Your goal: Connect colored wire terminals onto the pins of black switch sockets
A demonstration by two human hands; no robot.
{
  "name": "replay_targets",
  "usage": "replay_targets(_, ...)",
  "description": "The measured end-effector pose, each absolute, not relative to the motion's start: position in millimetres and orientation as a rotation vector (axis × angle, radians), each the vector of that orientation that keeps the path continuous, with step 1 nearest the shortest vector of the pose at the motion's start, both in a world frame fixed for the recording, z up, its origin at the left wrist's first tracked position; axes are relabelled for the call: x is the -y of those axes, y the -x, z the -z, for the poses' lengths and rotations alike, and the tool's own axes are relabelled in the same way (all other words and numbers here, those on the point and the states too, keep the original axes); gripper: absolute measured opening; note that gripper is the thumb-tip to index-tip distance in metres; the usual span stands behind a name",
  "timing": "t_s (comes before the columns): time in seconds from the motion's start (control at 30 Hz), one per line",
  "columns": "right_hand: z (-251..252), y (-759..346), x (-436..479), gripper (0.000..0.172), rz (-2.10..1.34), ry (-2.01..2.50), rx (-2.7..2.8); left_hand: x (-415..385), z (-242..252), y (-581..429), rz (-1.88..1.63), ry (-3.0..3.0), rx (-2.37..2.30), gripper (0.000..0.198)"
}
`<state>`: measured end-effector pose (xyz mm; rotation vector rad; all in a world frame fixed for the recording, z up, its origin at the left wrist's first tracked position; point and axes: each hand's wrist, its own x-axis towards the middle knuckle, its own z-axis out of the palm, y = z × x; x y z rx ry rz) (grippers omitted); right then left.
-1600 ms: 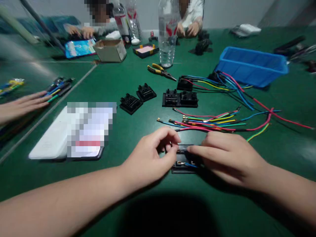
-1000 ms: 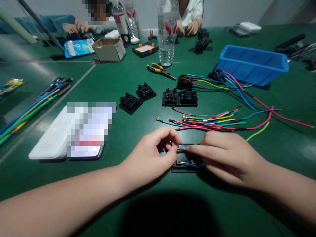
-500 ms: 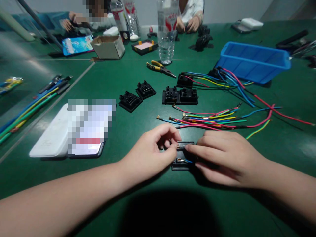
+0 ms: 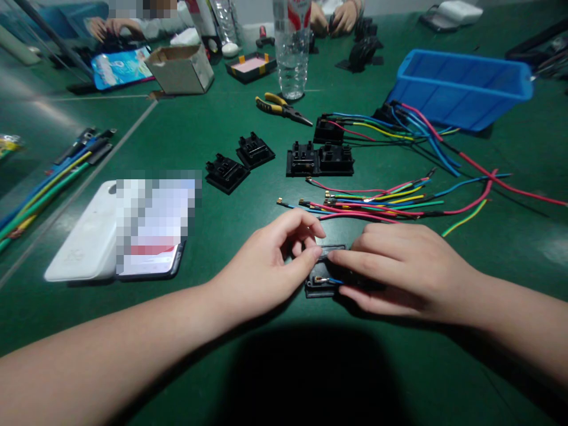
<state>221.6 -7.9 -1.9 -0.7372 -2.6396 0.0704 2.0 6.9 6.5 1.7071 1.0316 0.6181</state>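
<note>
A small black plastic socket housing lies on the green table between my hands. In it sits a blue wire with a brass terminal, its other end running under my right fingers. My left hand is closed, thumb and curled fingers pinching the housing's upper left side. From the right, my right hand is closed around the housing's other side, its index fingertip pressing near the upper slot and its thumb low by the blue wire. The fingers hide much of the housing's right end and whatever is at the upper slot.
Several loose terminal wires lie just beyond my hands. Past them are more black housings, pliers, a plastic bottle and a blue bin. Two phones lie left. Other people's hands work across the table.
The view has shifted slightly, so the table's things sit a little higher. My right index finger has moved slightly left over the housing's upper slot; both hands stay on it.
</note>
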Motion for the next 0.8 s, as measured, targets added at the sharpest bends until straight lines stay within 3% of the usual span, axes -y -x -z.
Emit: replay_targets(0.8,1.6,-220.2,11.8,0.024,0.013,0.720,2.645,-6.4,-3.6,1.5,-0.597,-1.725,-0.996,0.008)
